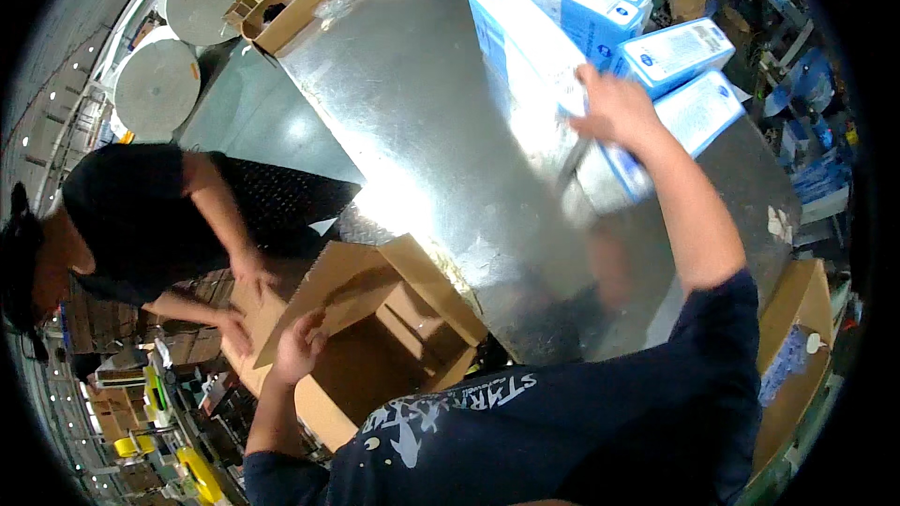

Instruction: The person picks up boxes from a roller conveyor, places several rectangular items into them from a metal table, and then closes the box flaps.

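Observation:
My right hand (614, 108) reaches across the metal table and grips the side of a long blue-and-white carton (534, 37), thumb and fingers on its edge. The carton's near end is smeared by motion. More blue-and-white cartons (680, 52) stand and lie around it. My left hand (298, 349) is at the flap of an open brown cardboard box (403, 337). Its fingers are loosely bent and apart, with nothing seen in them. What I can see of the box's inside is bare cardboard, partly in shadow; my body covers its near side.
On the left, a co-worker (131, 215) leans in with both hands on cardboard beside my box. A shallow brown tray (309, 0) lies at the table's far left edge. Another brown box (797, 347) stands at my right. Round grey discs (157, 89) are at the upper left.

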A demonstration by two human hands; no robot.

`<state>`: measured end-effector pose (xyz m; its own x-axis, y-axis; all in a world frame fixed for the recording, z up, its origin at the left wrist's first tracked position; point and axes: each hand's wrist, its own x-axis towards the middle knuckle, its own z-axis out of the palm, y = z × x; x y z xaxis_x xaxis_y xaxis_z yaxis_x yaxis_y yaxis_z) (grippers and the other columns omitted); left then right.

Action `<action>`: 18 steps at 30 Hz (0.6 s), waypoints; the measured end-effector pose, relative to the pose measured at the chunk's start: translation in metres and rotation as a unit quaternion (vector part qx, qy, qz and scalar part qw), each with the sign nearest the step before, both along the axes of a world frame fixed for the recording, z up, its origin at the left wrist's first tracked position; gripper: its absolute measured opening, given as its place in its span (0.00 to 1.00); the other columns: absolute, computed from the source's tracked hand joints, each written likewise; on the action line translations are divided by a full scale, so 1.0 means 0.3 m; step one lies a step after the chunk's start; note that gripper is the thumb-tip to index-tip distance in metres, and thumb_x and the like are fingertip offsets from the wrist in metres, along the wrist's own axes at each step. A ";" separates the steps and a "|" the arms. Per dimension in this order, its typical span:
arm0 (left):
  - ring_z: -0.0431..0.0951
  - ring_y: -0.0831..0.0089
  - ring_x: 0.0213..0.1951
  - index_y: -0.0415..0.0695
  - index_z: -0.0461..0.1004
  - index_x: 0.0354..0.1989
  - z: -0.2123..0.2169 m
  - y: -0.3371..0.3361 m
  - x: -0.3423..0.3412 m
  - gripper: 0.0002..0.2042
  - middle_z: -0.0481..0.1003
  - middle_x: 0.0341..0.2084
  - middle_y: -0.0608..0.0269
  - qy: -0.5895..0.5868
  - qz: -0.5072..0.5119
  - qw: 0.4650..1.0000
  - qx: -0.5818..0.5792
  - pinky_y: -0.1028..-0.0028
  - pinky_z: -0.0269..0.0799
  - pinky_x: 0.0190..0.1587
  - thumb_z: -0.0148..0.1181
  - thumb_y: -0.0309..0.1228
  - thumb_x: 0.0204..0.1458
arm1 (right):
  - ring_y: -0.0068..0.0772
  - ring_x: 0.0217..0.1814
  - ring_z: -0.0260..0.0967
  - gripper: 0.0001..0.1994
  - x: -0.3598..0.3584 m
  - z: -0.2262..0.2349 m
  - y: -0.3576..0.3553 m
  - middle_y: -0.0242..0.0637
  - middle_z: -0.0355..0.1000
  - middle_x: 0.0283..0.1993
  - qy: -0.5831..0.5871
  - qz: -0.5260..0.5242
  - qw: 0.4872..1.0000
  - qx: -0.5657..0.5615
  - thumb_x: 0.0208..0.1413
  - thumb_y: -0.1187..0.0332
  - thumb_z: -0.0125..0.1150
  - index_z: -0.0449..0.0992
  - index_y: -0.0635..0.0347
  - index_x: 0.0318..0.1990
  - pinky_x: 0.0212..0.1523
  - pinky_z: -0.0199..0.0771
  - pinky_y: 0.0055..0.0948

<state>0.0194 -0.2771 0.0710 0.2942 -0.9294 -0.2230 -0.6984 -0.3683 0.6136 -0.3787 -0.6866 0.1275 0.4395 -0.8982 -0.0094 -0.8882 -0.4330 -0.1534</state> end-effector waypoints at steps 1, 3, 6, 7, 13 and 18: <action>0.73 0.61 0.43 0.36 0.69 0.43 0.048 -0.094 -0.063 0.13 0.73 0.38 0.50 -0.011 -0.034 0.999 0.003 0.70 0.68 0.45 0.52 0.22 0.47 | 0.51 0.42 0.70 0.36 -0.014 0.032 0.061 0.51 0.71 0.41 -0.009 0.032 0.999 0.035 0.37 0.55 0.62 0.60 0.54 0.57 0.44 0.69 0.40; 0.73 0.60 0.42 0.37 0.68 0.45 0.058 -0.228 -0.138 0.15 0.72 0.39 0.51 0.022 -0.106 0.994 -0.004 0.70 0.68 0.44 0.53 0.22 0.46 | 0.52 0.44 0.69 0.36 -0.091 0.084 0.054 0.51 0.71 0.43 -0.114 -0.101 0.984 0.088 0.38 0.57 0.63 0.59 0.53 0.58 0.47 0.68 0.40; 0.72 0.62 0.43 0.38 0.68 0.45 0.046 -0.392 -0.251 0.16 0.72 0.39 0.53 0.078 -0.201 0.976 -0.013 0.71 0.69 0.44 0.55 0.22 0.46 | 0.48 0.56 0.59 0.27 -0.249 -0.026 -0.090 0.45 0.64 0.52 -0.011 -0.121 0.988 -0.094 0.45 0.64 0.60 0.62 0.48 0.55 0.51 0.63 0.49; 0.72 0.65 0.45 0.37 0.68 0.45 0.050 -0.430 -0.297 0.16 0.72 0.39 0.54 0.081 -0.230 0.970 -0.022 0.72 0.69 0.45 0.55 0.20 0.45 | 0.47 0.58 0.57 0.24 -0.229 -0.034 -0.094 0.43 0.62 0.53 0.038 -0.147 0.985 -0.084 0.46 0.65 0.60 0.63 0.48 0.53 0.51 0.61 0.53; 0.72 0.65 0.43 0.39 0.68 0.49 0.061 -0.559 -0.445 0.17 0.72 0.40 0.53 0.129 -0.271 0.954 -0.018 0.72 0.68 0.46 0.56 0.25 0.49 | 0.50 0.65 0.46 0.14 -0.136 -0.116 -0.017 0.50 0.52 0.62 0.067 -0.098 0.986 -0.116 0.51 0.71 0.48 0.69 0.53 0.46 0.54 0.51 0.64; 0.71 0.62 0.45 0.39 0.64 0.53 -0.013 -0.584 -0.461 0.19 0.68 0.47 0.50 0.152 -0.285 0.946 -0.020 0.70 0.69 0.45 0.54 0.29 0.51 | 0.47 0.66 0.45 0.10 -0.179 -0.017 0.287 0.53 0.52 0.62 0.089 0.078 0.993 -0.013 0.48 0.69 0.49 0.75 0.61 0.36 0.61 0.42 0.58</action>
<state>-0.1189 -0.4524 0.0669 -0.3302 -0.9270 -0.1780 -0.5654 0.0432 0.8237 -0.4325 -0.6004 0.1225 0.5664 -0.8206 -0.0766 -0.8224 -0.5688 0.0129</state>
